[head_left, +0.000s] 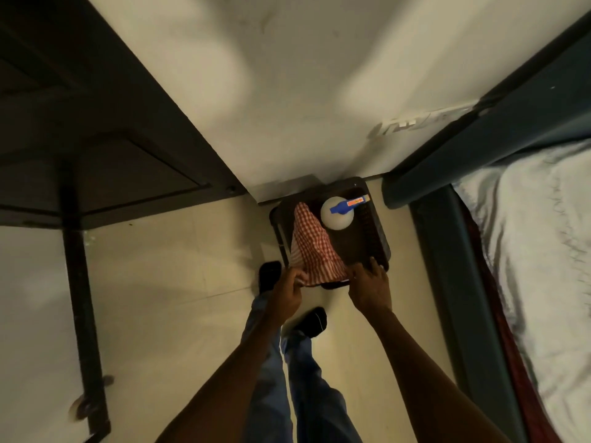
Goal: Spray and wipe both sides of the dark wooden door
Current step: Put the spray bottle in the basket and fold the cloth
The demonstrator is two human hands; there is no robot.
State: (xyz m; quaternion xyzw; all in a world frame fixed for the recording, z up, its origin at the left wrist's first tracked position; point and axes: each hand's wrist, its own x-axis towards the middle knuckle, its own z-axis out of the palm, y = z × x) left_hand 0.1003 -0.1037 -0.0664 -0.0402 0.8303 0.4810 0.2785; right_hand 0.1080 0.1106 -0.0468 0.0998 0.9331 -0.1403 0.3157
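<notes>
Pale floor tiles (pixel 166 282) run between the dark door (pixel 105 129) standing open on the left and a bed (pixel 527 251) along the right, leaving a narrow lane that ends at a cream wall (pixel 287 75). Against that wall, near the bed's corner, stands a dark stool (pixel 371 247); open floor lies to its left, up to the door's lower edge.

On the stool's top sits a white spray bottle (pixel 335 215) with a blue head, at the far side, and a red checked cloth (pixel 311 247) draped beside it, reaching the near edge.

Left hand (pixel 287 292) pinches the cloth's near left corner, fingers curled on it. Right hand (pixel 371 289) is at the cloth's near right corner by the stool's rim, fingers bent; whether it has hold of the fabric cannot be told. The bottle lies beyond both hands, untouched. The door is well apart from them.

Below, the person's jeans and black shoes (pixel 271 276) stand just short of the stool.
</notes>
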